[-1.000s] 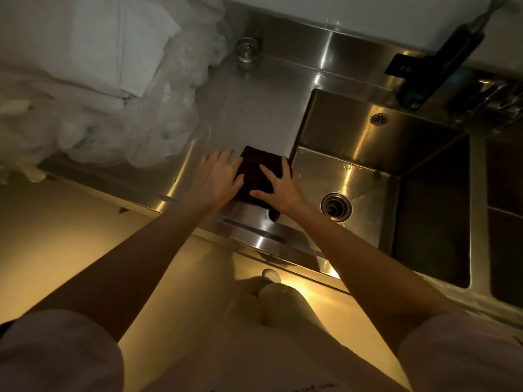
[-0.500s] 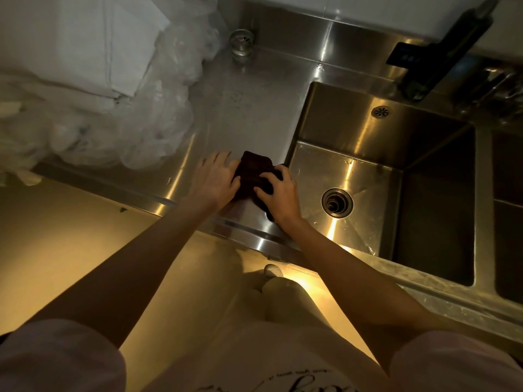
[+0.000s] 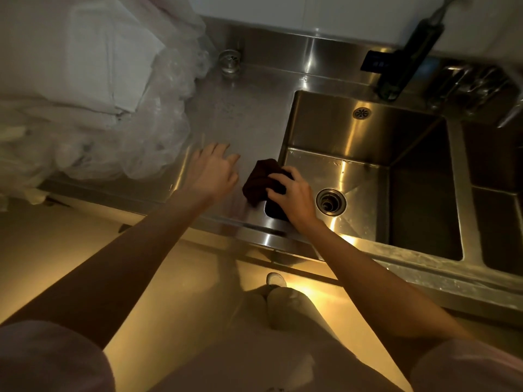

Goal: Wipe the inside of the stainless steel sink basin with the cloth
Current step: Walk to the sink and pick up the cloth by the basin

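**Cloth gathered at the sink's edge, left hand drawn away**

The right hand (image 3: 294, 196) grips the dark cloth (image 3: 261, 181), its fingers curled over the bunched fabric. The cloth sits at the left rim of the stainless steel sink basin (image 3: 365, 176), partly on the counter (image 3: 249, 114) and partly over the basin's near left corner. A second ago the cloth lay flat on the counter under straight fingers of both hands; half a second ago the right hand had begun to bunch it while the left hand was touching its edge.

The left hand (image 3: 210, 172) has since drawn off to the left. It is now apart from the cloth, its fingers spread and relaxed, holding nothing; whether it touches the counter cannot be told.

The drain (image 3: 330, 201) lies just right of the right hand on the basin floor. A faucet (image 3: 407, 55) reaches over the back rim. Crumpled clear plastic (image 3: 147, 137) and folded white linen (image 3: 93, 69) fill the counter's left side, and a small glass (image 3: 229, 61) stands by the backsplash.
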`<state>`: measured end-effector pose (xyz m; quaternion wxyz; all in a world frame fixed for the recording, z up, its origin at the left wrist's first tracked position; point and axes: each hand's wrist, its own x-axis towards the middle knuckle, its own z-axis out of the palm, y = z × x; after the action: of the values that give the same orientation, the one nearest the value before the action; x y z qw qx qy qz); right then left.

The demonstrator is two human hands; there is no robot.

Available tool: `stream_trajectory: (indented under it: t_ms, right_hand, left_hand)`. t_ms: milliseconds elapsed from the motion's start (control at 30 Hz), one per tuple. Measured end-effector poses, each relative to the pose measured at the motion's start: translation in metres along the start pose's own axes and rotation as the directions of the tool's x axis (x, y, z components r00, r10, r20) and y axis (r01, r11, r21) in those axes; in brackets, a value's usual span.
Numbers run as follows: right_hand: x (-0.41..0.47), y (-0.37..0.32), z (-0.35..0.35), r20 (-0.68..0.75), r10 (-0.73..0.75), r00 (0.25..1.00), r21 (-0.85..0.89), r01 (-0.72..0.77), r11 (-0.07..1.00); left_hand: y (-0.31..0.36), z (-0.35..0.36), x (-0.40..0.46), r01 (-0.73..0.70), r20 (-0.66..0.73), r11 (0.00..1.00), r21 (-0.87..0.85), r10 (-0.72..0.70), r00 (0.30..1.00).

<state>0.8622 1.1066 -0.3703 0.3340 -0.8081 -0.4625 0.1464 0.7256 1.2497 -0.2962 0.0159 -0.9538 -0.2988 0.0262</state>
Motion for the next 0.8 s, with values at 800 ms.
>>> stream_trajectory:
  t_ms: [800]
  right_hand:
    - [-0.102, -0.013, -0.169, -0.483, 0.052, 0.874, -0.138, -0.135, 0.981]
  left_hand:
    - [0.119, -0.074, 0.007, -0.383, -0.244, 0.910, -0.160, 0.339, 0.908]
